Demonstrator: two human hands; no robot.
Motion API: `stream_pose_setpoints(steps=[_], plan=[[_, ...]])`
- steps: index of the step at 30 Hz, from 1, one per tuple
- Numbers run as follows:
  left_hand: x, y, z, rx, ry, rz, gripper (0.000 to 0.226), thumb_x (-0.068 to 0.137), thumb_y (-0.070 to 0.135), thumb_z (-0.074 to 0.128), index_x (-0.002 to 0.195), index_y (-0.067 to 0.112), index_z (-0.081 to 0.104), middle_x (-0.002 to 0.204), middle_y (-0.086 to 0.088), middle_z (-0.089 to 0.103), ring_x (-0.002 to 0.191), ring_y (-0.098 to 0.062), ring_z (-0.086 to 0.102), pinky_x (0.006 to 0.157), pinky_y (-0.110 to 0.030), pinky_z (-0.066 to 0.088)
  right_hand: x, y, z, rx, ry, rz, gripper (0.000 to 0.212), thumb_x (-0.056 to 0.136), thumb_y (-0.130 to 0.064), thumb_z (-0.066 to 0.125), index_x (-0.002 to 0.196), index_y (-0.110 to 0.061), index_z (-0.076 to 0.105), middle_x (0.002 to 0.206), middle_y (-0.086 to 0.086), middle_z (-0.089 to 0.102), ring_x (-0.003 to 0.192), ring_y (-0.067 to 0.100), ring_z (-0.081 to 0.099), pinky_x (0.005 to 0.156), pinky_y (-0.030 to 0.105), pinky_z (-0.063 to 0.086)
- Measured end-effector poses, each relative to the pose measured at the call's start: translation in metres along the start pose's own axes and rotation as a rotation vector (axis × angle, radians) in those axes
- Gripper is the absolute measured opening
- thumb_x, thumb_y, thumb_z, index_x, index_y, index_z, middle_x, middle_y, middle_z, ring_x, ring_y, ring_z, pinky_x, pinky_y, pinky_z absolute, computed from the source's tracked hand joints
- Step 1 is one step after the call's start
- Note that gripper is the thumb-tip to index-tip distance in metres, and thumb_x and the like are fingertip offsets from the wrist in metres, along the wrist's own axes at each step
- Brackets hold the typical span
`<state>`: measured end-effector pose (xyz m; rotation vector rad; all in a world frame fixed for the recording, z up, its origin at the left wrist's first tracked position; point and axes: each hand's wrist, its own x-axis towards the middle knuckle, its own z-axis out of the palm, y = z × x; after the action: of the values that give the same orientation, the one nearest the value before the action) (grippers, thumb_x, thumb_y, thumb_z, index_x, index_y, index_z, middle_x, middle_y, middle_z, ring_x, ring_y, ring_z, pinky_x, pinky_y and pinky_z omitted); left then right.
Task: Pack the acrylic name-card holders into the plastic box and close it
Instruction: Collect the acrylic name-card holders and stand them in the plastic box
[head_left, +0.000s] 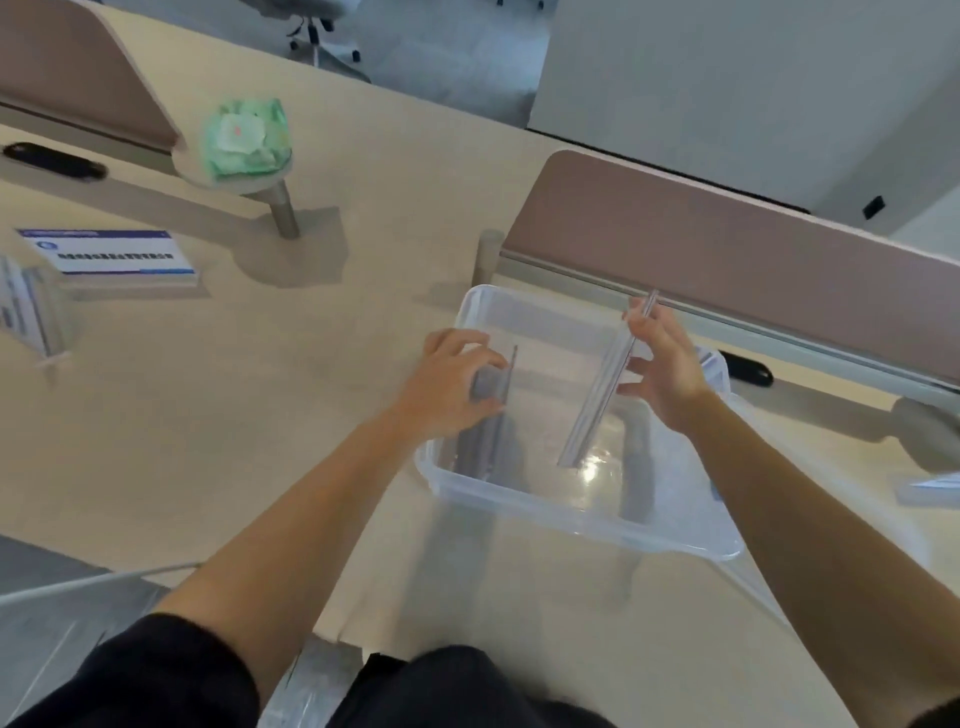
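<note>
A clear plastic box (571, 512) stands open on the beige desk in front of me. My left hand (449, 384) reaches over its left wall and grips a clear acrylic holder (493, 415) that stands on edge inside the box. My right hand (662, 364) holds a second acrylic holder (597, 400) by its upper end, slanting down into the middle of the box. More name-card holders wait on the desk at the far left: one with a blue and white card (111, 254) and another (28, 312) at the frame's edge.
Brown desk dividers stand at the back left (78, 67) and just behind the box (727, 249). A green wipes pack (244, 137) rests on a small round shelf. Another clear plastic piece (930, 486) lies at the right edge. An office chair base (317, 31) shows beyond the desk.
</note>
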<state>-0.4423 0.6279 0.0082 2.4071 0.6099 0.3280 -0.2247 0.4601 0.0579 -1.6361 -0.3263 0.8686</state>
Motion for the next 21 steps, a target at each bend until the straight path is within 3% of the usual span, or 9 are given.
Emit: stream_pose_setpoints(steps=[3,6,9,13,17,21], plan=[[0.01,-0.011,0.012,0.069,-0.049,-0.138,0.051,0.081,0.041,0.074,0.127,0.027,0.057,0.155,-0.005,0.022,0.138,-0.031,0.015,0.114,-0.041,0.022,0.018,0.024,0.0,-0.008,-0.036,0.051,0.049,0.078,-0.045,0.068,0.126,-0.037,0.058,0.126,0.001,0.053,0.101,0.032,0.055,0.064,0.04,0.058],[0.013,-0.015,0.023,0.021,-0.068,-0.302,0.057,0.085,0.038,0.069,0.136,0.032,0.046,0.158,-0.001,0.008,0.138,-0.03,0.015,0.111,-0.044,0.027,0.032,0.052,0.002,-0.046,-0.069,0.102,0.061,0.071,-0.051,0.072,0.128,-0.037,0.057,0.12,-0.002,0.054,0.104,0.031,0.055,0.065,0.039,0.056],[0.014,-0.016,0.028,-0.007,-0.004,-0.386,0.054,0.084,0.034,0.067,0.133,0.039,0.046,0.157,-0.001,0.005,0.136,-0.035,0.02,0.108,-0.044,0.03,0.045,0.074,0.004,-0.082,-0.127,0.151,0.07,0.068,-0.051,0.075,0.133,-0.033,0.055,0.127,-0.005,0.051,0.109,0.027,0.055,0.076,0.045,0.054],[0.013,-0.017,0.03,-0.016,0.016,-0.438,0.049,0.084,0.029,0.064,0.127,0.046,0.047,0.155,-0.002,0.002,0.133,-0.035,0.022,0.106,-0.043,0.032,0.062,0.093,0.012,-0.083,-0.206,0.173,0.054,0.07,-0.04,0.077,0.121,-0.039,0.059,0.144,-0.005,0.043,0.12,0.021,0.053,0.094,0.055,0.049],[0.014,-0.019,0.031,-0.097,0.031,-0.462,0.048,0.083,0.021,0.063,0.124,0.044,0.05,0.152,0.0,0.011,0.133,-0.032,0.025,0.104,-0.039,0.036,0.078,0.112,0.013,-0.053,-0.217,0.225,0.051,0.068,-0.035,0.079,0.117,-0.035,0.063,0.141,-0.005,0.049,0.123,0.016,0.052,0.102,0.047,0.035],[0.014,-0.021,0.031,-0.116,0.033,-0.466,0.048,0.083,0.018,0.061,0.123,0.042,0.052,0.147,0.004,0.022,0.126,-0.026,0.032,0.1,-0.035,0.039,0.087,0.125,0.013,-0.069,-0.215,0.18,0.038,0.074,-0.026,0.078,0.111,-0.025,0.068,0.109,-0.005,0.064,0.099,0.007,0.059,0.091,0.029,0.039]])
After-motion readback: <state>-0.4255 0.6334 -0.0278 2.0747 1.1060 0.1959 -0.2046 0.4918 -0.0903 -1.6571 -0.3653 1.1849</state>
